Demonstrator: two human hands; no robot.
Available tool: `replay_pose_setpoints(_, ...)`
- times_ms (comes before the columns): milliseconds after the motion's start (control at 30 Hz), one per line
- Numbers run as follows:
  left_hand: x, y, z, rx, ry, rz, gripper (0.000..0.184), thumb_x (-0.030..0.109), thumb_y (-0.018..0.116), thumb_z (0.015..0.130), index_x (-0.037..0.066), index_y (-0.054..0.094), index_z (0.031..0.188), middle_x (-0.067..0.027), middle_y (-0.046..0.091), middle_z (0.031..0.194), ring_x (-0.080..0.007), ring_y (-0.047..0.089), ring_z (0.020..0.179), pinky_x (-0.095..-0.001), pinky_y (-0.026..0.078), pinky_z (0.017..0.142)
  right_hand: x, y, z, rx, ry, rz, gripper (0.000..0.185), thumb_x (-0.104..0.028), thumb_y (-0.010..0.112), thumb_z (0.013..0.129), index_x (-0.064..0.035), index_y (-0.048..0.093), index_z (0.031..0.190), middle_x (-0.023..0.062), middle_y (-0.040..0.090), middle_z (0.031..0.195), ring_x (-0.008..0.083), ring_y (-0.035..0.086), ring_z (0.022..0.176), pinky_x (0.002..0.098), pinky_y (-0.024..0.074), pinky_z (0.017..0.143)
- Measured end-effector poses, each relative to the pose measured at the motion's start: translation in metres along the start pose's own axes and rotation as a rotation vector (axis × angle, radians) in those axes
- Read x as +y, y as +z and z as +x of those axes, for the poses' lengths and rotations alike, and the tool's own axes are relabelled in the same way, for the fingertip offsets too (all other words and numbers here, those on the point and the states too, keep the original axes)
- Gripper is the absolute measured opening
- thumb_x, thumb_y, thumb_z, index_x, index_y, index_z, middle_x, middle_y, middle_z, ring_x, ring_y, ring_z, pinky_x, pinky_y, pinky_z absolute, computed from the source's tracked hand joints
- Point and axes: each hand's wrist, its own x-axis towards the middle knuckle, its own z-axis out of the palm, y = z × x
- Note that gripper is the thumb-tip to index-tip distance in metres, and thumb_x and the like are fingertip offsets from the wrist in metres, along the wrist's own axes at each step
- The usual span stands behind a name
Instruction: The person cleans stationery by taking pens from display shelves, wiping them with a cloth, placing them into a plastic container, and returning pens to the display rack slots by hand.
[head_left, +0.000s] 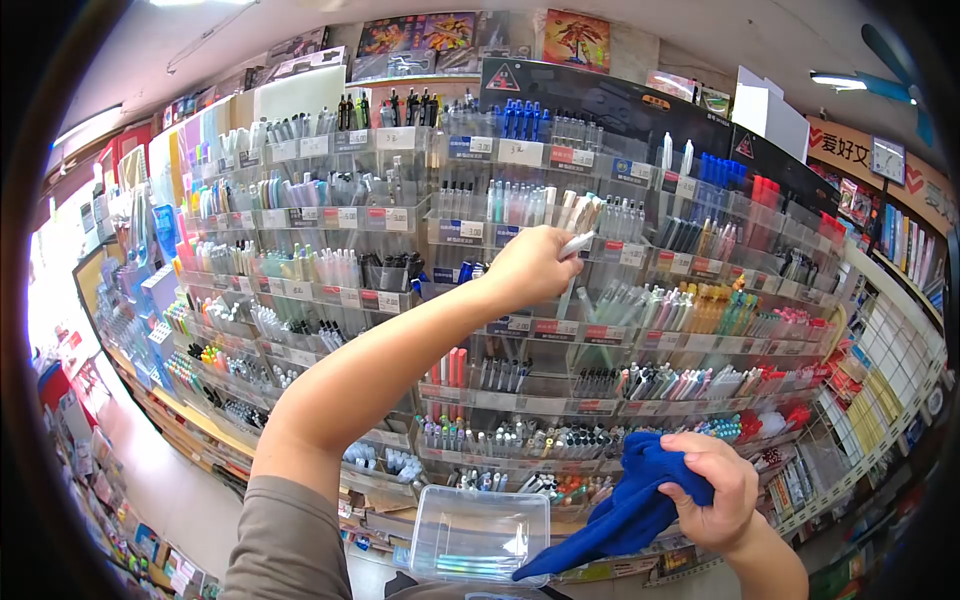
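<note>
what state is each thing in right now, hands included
left hand, closed around a pale pen
right hand, gripping blue cloth
blue cloth, bunched at the hand, drooping toward the clear box
clear box, slim items inside, lid unclear
pen rack, stocked, pens mostly upright
ceiling light, on

A stationery shop — price-tagged pen racks fill it.

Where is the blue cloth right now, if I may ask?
In the head view, the blue cloth is at lower right, in the right hand, its tip by the clear plastic box.
</note>
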Motion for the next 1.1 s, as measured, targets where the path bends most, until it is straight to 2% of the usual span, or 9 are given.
replay_pose_setpoints(100, -0.004, 0.006, -0.003, -0.046, -0.017, 0.12, 0.017, 0.015, 0.06, 0.078, 0.0, 0.058, 0.071, -0.0088, 0.059, 0.058, -0.0168, 0.056, 0.052, -0.0324, 0.043, 0.054, 0.001, 0.004, -0.003, -0.005, 0.006, 0.012, 0.051, -0.005, 0.075, 0.066, -0.002, 0.041, 0.104, 0.0191, 0.061, 0.095, 0.0326, 0.063, 0.079, 0.0373, 0.0539, 0.068)
replay_pose_setpoints(133, -0.006, 0.009, -0.003, -0.057, -0.052, 0.124, 0.02, 0.018, 0.063, 0.075, -0.001, 0.06, 0.071, -0.0143, 0.06, 0.061, -0.0244, 0.06, 0.056, -0.0359, 0.045, 0.058, 0.001, 0.005, -0.004, -0.005, 0.007, 0.011, 0.051, -0.005, 0.075, 0.066, -0.0019, 0.041, 0.104, 0.019, 0.061, 0.095, 0.0326, 0.063, 0.079, 0.0371, 0.0539, 0.068)
replay_pose_setpoints(267, -0.006, 0.012, -0.007, -0.071, -0.016, 0.277, 0.024, 0.02, 0.063, 0.076, -0.002, 0.064, 0.083, -0.0218, 0.06, 0.065, -0.0338, 0.061, 0.064, -0.0401, 0.046, 0.063, 0.003, 0.006, -0.009, 0.0, 0.027, 0.016, 0.051, -0.004, 0.075, 0.065, -0.0017, 0.042, 0.104, 0.0183, 0.061, 0.095, 0.0324, 0.063, 0.079, 0.0363, 0.0538, 0.067)
replay_pose_setpoints(367, 0.005, 0.0, -0.006, -0.112, -0.04, 0.288, 0.025, 0.021, 0.064, 0.076, -0.002, 0.064, 0.084, -0.0216, 0.06, 0.066, -0.0317, 0.061, 0.064, -0.0389, 0.046, 0.063, 0.004, 0.006, -0.011, -0.004, 0.039, 0.009, 0.05, -0.004, 0.075, 0.065, -0.0018, 0.042, 0.104, 0.0178, 0.061, 0.095, 0.0323, 0.063, 0.079, 0.0359, 0.0537, 0.067)
replay_pose_setpoints(400, 0.002, -0.002, -0.003, -0.079, 0.036, 0.242, 0.028, 0.024, 0.065, 0.076, -0.003, 0.063, 0.081, -0.0187, 0.06, 0.063, -0.0268, 0.06, 0.06, -0.0375, 0.046, 0.061, 0.004, 0.006, -0.012, -0.004, 0.042, 0.009, 0.051, -0.004, 0.075, 0.065, -0.0018, 0.042, 0.104, 0.0177, 0.061, 0.094, 0.0322, 0.063, 0.079, 0.0358, 0.0536, 0.067)
replay_pose_setpoints(567, 0.026, -0.016, -0.003, -0.05, -0.131, -0.393, 0.027, 0.034, 0.045, 0.094, 0.007, 0.047, 0.097, 0.0016, 0.045, 0.058, -0.0042, 0.039, 0.048, -0.0195, 0.032, 0.045, 0.003, 0.006, -0.013, -0.005, 0.067, 0.024, 0.051, -0.004, 0.076, 0.064, -0.0019, 0.044, 0.103, 0.0173, 0.062, 0.094, 0.0313, 0.063, 0.079, 0.0348, 0.0535, 0.067)
replay_pose_setpoints(733, 0.022, -0.007, 0.007, -0.074, 0.016, -0.785, 0.024, 0.033, 0.045, 0.094, 0.01, 0.052, 0.09, 0.0026, 0.052, 0.074, -0.0058, 0.049, 0.068, -0.0226, 0.041, 0.061, 0.002, 0.013, -0.012, -0.015, 0.064, 0.075, 0.05, -0.003, 0.076, 0.062, -0.0023, 0.045, 0.102, 0.0167, 0.062, 0.093, 0.0313, 0.063, 0.08, 0.0342, 0.0535, 0.066)
replay_pose_setpoints(833, 0.021, -0.002, 0.016, -0.011, 0.054, -0.82, 0.027, 0.036, 0.046, 0.093, 0.011, 0.055, 0.089, 0.0034, 0.054, 0.081, -0.006, 0.05, 0.078, -0.0249, 0.041, 0.07, -0.001, 0.015, -0.01, -0.028, 0.061, 0.085, 0.05, -0.005, 0.076, 0.062, -0.0025, 0.046, 0.102, 0.0161, 0.062, 0.092, 0.0306, 0.063, 0.08, 0.0331, 0.0533, 0.065)
replay_pose_setpoints(1100, 0.014, 0.005, 0.03, 0.087, 0.126, -0.823, 0.021, 0.029, 0.051, 0.092, 0.01, 0.057, 0.087, 0.0041, 0.057, 0.077, -0.0005, 0.041, 0.057, -0.016, 0.034, 0.051, -0.004, 0.025, -0.016, -0.025, 0.083, 0.129, 0.049, -0.006, 0.075, 0.064, -0.0027, 0.046, 0.103, 0.0139, 0.062, 0.091, 0.0276, 0.064, 0.08, 0.0306, 0.0529, 0.065)
